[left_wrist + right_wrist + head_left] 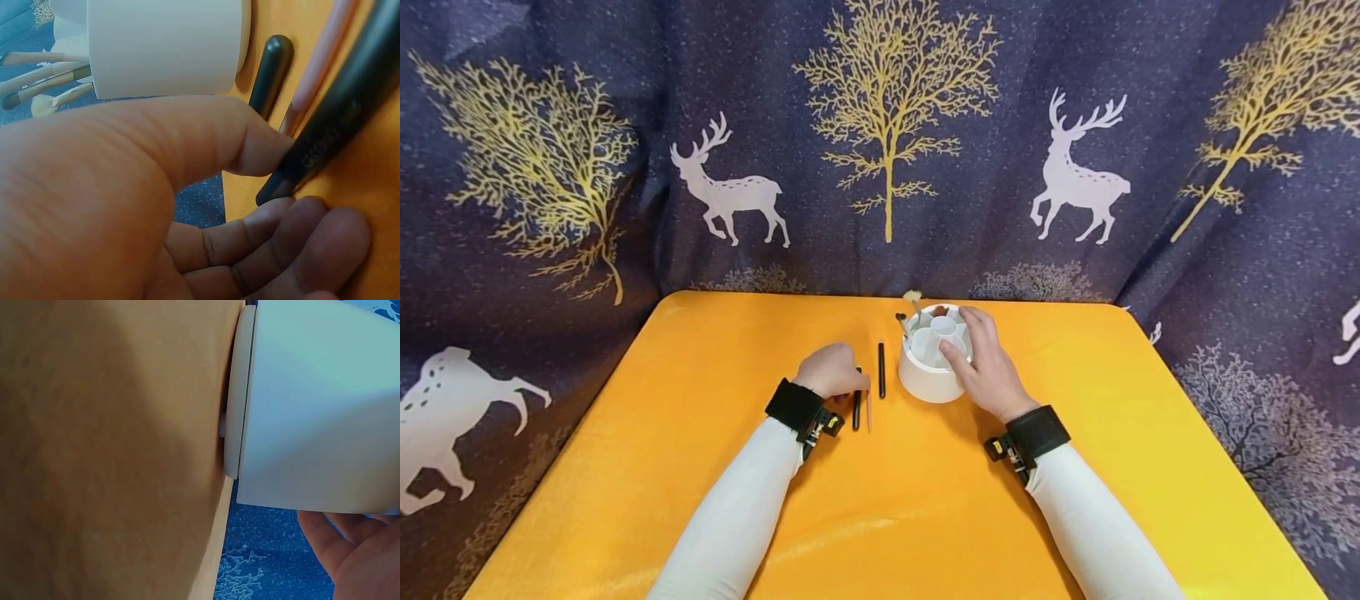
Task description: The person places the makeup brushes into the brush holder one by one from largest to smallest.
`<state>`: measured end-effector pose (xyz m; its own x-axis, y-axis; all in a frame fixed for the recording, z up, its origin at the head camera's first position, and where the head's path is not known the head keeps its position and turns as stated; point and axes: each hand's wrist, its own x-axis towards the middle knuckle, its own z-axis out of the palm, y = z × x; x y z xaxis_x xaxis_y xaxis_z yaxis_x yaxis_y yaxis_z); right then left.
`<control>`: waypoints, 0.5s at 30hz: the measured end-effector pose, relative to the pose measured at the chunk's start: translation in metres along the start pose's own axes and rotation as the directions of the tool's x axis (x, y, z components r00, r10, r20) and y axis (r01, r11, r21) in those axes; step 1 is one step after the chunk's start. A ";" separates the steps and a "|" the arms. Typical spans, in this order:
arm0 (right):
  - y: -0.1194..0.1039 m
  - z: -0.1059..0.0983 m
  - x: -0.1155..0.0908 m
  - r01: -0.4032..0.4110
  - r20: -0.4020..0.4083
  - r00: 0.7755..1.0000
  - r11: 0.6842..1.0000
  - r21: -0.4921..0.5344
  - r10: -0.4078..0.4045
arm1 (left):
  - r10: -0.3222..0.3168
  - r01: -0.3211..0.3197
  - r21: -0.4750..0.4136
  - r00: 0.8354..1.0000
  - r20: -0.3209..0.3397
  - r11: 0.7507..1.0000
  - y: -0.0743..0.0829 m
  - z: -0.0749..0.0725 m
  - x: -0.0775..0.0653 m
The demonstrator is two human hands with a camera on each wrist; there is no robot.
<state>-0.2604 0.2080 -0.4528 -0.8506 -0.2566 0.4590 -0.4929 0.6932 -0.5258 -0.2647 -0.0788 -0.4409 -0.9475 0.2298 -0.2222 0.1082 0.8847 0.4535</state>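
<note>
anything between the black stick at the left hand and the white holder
Yes: a pink stick and a second black stick lie flat on the table between the black stick at the left hand and the white holder. Lifting over would probably clear both.

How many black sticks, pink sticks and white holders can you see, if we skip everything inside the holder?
Black sticks: 2
Pink sticks: 1
White holders: 1
Total: 4
</note>
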 end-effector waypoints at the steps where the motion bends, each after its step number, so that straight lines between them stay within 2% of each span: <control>1: 0.000 0.000 0.000 0.001 0.003 1.000 1.000 -0.002 -0.001 | 0.001 -0.001 0.004 1.000 -0.008 1.000 0.000 0.001 0.000; 15: 0.003 -0.001 0.001 0.035 -0.036 0.999 0.997 -0.075 -0.038 | 0.009 -0.009 0.015 0.999 -0.032 1.000 -0.002 0.003 0.002</control>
<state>-0.2626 0.2102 -0.4532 -0.8241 -0.2582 0.5042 -0.5074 0.7321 -0.4545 -0.2659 -0.0786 -0.4445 -0.9557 0.2249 -0.1899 0.1212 0.8886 0.4424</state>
